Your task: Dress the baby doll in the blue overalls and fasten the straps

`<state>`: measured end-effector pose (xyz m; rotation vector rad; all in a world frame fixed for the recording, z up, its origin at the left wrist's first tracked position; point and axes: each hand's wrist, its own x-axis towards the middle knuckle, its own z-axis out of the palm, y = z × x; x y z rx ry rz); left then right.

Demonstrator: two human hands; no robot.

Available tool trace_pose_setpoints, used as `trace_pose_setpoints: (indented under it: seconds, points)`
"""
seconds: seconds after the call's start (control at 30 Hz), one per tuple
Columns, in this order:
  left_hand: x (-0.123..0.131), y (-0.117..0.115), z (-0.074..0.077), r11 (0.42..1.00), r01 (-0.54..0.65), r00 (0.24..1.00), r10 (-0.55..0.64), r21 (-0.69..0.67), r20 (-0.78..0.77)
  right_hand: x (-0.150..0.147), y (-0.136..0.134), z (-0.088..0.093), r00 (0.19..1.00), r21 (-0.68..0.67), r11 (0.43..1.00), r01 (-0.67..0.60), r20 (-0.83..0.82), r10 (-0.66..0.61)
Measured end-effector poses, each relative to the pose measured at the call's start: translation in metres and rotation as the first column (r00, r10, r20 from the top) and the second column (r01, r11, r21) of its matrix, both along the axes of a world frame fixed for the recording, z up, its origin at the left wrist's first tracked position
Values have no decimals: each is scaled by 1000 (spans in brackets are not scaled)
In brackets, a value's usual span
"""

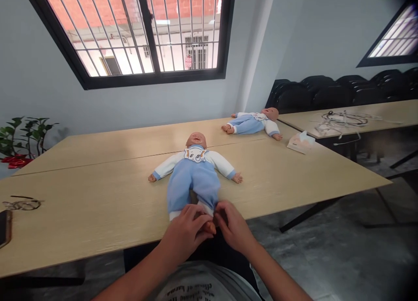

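Note:
A baby doll (196, 170) lies on its back on the wooden table, its head away from me and its arms spread. It wears light blue trousers and a white top with an animal-face bib (195, 154). My left hand (191, 227) is closed around the doll's foot (210, 227), which pokes out past the table's front edge. At the white cuff of that same leg, my right hand (230, 225) pinches the trouser hem (209, 209) between thumb and fingers. The doll's other foot is hidden behind my left hand.
A second, similarly dressed doll (253, 122) lies at the back right, near a tissue box (301, 143). Glasses (22, 203) and a phone (5, 228) rest at the left. Coiled cables (346, 118) lie on another table; a potted plant (24, 135) stands left.

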<state>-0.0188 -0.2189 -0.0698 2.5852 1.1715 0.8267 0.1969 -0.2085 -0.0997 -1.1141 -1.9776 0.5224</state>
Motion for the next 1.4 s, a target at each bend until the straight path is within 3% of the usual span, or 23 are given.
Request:
trace_pose_setpoints:
  seconds: [0.13, 0.27, 0.33, 0.4, 0.5, 0.57, 0.6, 0.7, 0.8, 1.07, 1.3, 1.4]
  points:
    - [4, 12, -4, 999, -6, 1000, 7, 48, -16, -11, 13, -11, 969, 111, 977, 183, 148, -198]
    - [-7, 9, -9, 997, 12, 996, -18, 72, 85, -13, 18, -15, 941, 171, 952, 253, 187, -284]
    - [-26, 5, -14, 995, -62, 979, 47, 75, 198, -11, 11, -13, 947, 206, 940, 271, 115, -298]
    - [-50, 3, -21, 970, -241, 929, 217, 44, 301, -11, -2, -8, 954, 285, 916, 283, 14, -299]
    - [-82, 6, -31, 911, -408, 879, 411, -66, 242, -28, -30, 4, 993, 443, 892, 95, 20, -116]
    - [-92, 10, -36, 914, -388, 909, 401, -117, 115, -50, -44, 12, 981, 460, 879, -127, 186, 44]
    - [-93, 12, -38, 920, -368, 923, 379, -131, 69, -62, -48, 15, 961, 440, 880, -178, 270, 59]
    - [-88, 16, -40, 927, -352, 934, 358, -130, 20, -91, -45, 17, 899, 417, 899, -135, 432, -65]
    - [-82, 17, -41, 926, -359, 930, 365, -114, 37, -102, -33, 12, 864, 452, 886, -104, 483, -145]
    - [-86, 6, -40, 968, -236, 967, 243, -88, 74, -96, -24, 15, 952, 434, 900, -48, 294, -91]
    - [-79, 7, -37, 943, -324, 946, 321, -71, -49, -99, -22, 12, 931, 511, 856, -81, 344, -117]
    - [-78, 7, -38, 949, -309, 949, 303, -61, -92, -89, -23, 13, 943, 506, 849, -150, 332, -31]
